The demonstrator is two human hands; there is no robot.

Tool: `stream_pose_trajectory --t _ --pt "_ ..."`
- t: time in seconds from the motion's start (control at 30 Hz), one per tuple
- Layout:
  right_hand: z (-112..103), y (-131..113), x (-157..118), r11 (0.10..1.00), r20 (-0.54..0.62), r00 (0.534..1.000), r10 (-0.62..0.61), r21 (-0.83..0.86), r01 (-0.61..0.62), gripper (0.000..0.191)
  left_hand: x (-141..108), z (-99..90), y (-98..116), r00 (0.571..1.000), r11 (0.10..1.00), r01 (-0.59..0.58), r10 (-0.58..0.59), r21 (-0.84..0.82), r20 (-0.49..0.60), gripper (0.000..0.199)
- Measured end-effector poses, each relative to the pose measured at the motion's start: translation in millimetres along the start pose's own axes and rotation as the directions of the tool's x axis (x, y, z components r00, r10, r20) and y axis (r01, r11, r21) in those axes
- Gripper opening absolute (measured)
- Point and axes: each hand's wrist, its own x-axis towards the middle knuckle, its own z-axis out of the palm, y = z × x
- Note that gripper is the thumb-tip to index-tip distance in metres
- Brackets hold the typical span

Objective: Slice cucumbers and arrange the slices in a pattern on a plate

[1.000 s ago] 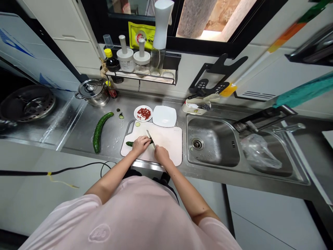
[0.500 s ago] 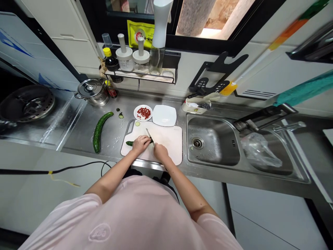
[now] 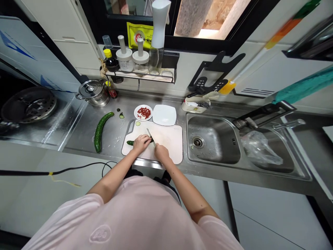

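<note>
My left hand [image 3: 142, 143] presses down on a short piece of green cucumber [image 3: 130, 142], whose far end is hidden under my fingers. My right hand [image 3: 161, 153] grips the dark handle of a kitchen knife, with its steel blade [image 3: 151, 136] standing upright just right of my left fingers. Both hands rest over a white plastic cutting board [image 3: 168, 143]. A thin cucumber slice [image 3: 137, 123] lies near the board's handle. Left of the board lies a long, curved whole cucumber [image 3: 99, 134] on the steel counter, and beyond it are small cucumber bits [image 3: 121, 116].
Behind the board stand a round plate of chopped red food [image 3: 144, 113] and a square white plate [image 3: 164, 115]. A steel sink [image 3: 213, 140] lies to the right, with a plastic bag [image 3: 260, 148] in its second basin. A steel pot [image 3: 93, 93] stands back left.
The whole view shifts slightly as my head moves. My hands keep their hold on the cucumber and knife, with no clear change on the board.
</note>
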Motion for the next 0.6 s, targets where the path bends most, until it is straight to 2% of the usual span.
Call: stream_pose_trajectory --t 0.27,0.6 --pt "16 12 -17 1.000 -0.023 1.000 0.010 -0.028 -0.011 0.021 -1 1.1 0 1.000 1.000 0.004 -0.004 -0.006 0.000 0.020" --pt "7 -3 11 1.000 -0.036 0.999 0.016 0.001 -0.016 0.025 0 1.0 1 1.000 1.000 0.022 -0.023 0.007 0.010 0.020"
